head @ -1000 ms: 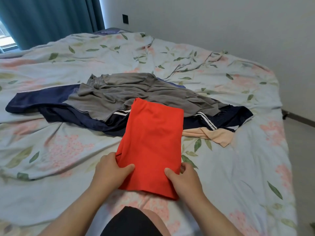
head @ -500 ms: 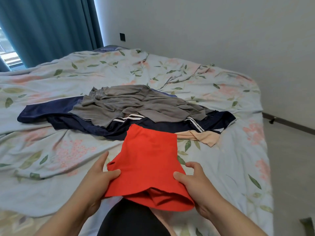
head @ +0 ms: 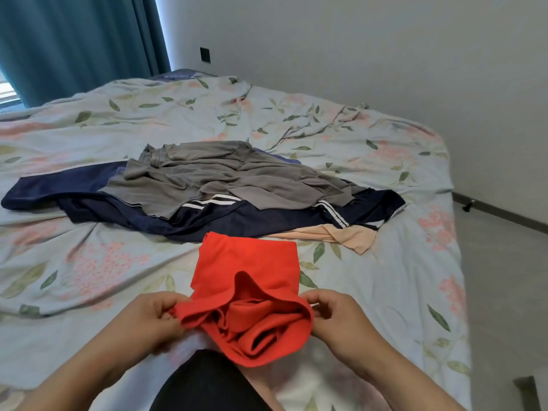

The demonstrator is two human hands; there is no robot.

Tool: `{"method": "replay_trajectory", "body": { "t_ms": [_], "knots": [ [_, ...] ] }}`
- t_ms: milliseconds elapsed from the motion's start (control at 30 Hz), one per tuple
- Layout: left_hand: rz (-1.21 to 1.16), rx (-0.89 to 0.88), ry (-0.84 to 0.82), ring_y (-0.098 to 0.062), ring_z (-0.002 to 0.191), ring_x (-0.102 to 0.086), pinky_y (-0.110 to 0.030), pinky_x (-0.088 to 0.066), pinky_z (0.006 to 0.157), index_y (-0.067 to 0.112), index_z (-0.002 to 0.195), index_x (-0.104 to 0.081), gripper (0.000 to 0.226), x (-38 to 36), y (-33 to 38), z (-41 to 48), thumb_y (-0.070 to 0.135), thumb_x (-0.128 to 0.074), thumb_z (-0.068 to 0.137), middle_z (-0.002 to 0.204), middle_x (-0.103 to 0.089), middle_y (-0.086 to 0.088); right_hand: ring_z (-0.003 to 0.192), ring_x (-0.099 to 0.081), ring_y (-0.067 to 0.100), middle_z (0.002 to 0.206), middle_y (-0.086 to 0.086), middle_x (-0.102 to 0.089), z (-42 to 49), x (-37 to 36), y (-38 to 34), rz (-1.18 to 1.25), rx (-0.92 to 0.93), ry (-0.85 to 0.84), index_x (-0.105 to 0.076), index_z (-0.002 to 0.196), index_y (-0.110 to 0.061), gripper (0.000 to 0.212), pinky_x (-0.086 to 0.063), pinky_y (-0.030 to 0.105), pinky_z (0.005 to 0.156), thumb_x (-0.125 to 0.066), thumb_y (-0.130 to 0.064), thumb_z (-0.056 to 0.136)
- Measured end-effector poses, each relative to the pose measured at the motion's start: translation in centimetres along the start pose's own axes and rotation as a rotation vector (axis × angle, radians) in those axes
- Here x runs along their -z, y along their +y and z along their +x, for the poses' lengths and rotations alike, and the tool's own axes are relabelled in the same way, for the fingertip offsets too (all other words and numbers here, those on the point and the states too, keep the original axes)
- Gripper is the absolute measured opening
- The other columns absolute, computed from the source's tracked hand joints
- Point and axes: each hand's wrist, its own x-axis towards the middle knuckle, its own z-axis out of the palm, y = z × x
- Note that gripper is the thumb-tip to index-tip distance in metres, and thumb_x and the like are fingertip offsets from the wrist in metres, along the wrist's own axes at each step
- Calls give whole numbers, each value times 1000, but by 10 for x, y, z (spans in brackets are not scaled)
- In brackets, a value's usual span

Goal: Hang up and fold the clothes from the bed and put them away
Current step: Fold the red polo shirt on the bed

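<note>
Fabric: red garment (head: 246, 268) soft, matte, far half folded flat on flowered bed (head: 89, 292), near end bunched in loose rolls, raised. Grip: left hand (head: 151, 318) pinches its left edge, right hand (head: 338, 318) pinches right edge. Behind: crumpled grey top (head: 225, 182) over shiny navy garment (head: 252, 223) with white stripes; peach piece (head: 350, 235) partly hidden beneath. Both forearms cut off.

You have a bright red garment (head: 246, 268) nearest you, a plain grey one (head: 225, 179) over a navy piece with white stripes (head: 231, 218), a peach one (head: 341, 235) beside it, on a bed (head: 89, 262) of pale blue with pink blossoms and green leaves, teal curtain (head: 74, 40) behind.
</note>
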Motion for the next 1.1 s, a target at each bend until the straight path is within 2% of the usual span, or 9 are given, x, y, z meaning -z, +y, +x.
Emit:
{"method": "replay_trajectory", "body": {
  "t_ms": [100, 267, 400, 500, 567, 633, 700, 833, 1100],
  "knots": [
    [129, -138, 203, -11, 67, -65, -27, -51, 67, 18, 77, -77, 8, 3, 2, 24, 24, -76, 83, 74, -72, -1, 67, -53, 2, 75, -9, -68, 30, -2, 4, -186, 45, 176, -75, 90, -28, 12, -44, 18, 66, -71, -17, 90],
    [7, -70, 542, -22, 66, -53, -36, -39, 65, -1, 72, -60, 52, 2, 6, 96, 48, -57, 90, 66, -61, -7, 78, -58, 19, 83, 2, -63, 92, -5, 3, -79, -167, 354, -60, 89, -13, 23, -50, 43, 82, -52, -32, 100],
    [155, 49, 608, -30, 69, -53, -38, -38, 63, 7, 59, -50, 52, -10, -5, 136, 36, -49, 101, 60, -57, -7, 110, -59, 30, 120, 11, -64, 120, -17, 20, -246, -310, 401, -58, 123, -4, 37, -45, 36, 91, -43, -32, 104],
    [179, -75, 745, -32, 81, -56, -40, -39, 68, 9, 75, -56, 37, -13, -9, 135, 35, -48, 101, 75, -61, -5, 113, -59, 33, 120, 13, -64, 121, -20, 24, -283, -303, 466, -56, 122, -4, 35, -46, 38, 95, -41, -32, 105],
    [302, -354, 882, -25, 111, -55, -34, -40, 93, 10, 111, -60, 28, -17, -9, 120, 33, -51, 96, 113, -64, -4, 114, -58, 30, 122, 9, -61, 113, -24, 23, -375, -146, 566, -54, 121, -11, 31, -46, 41, 97, -40, -32, 103],
    [550, -684, 700, -18, 137, -41, -31, -27, 114, 12, 137, -52, 48, -26, -10, 106, 32, -48, 94, 145, -49, -3, 126, -48, 28, 139, 9, -52, 100, -33, 19, -601, 187, 589, -53, 134, -16, 44, -40, 42, 106, -37, -36, 98],
    [803, -734, 462, -20, 148, -25, -36, -14, 121, 16, 149, -43, 57, -35, -14, 104, 41, -36, 97, 157, -31, -1, 142, -33, 28, 155, 10, -38, 95, -44, 24, -844, 382, 399, -48, 145, -24, 54, -29, 44, 115, -33, -43, 97],
    [975, -423, 340, -3, 146, 15, -30, 14, 121, 37, 153, 0, 67, -41, -28, 124, 59, 3, 91, 158, 5, 15, 154, 1, 20, 168, 1, -6, 111, -46, 53, -924, 157, 197, -18, 158, -36, 55, -1, 39, 124, -26, -47, 105],
    [856, -440, 374, -2, 147, -2, -29, 6, 121, 35, 155, -22, 65, -40, -48, 158, 57, -10, 95, 163, -18, 9, 154, -1, 17, 167, 0, -11, 130, -58, 83, -900, 127, 311, -16, 158, -34, 72, 6, 31, 121, -4, -60, 92]
  ]
}}
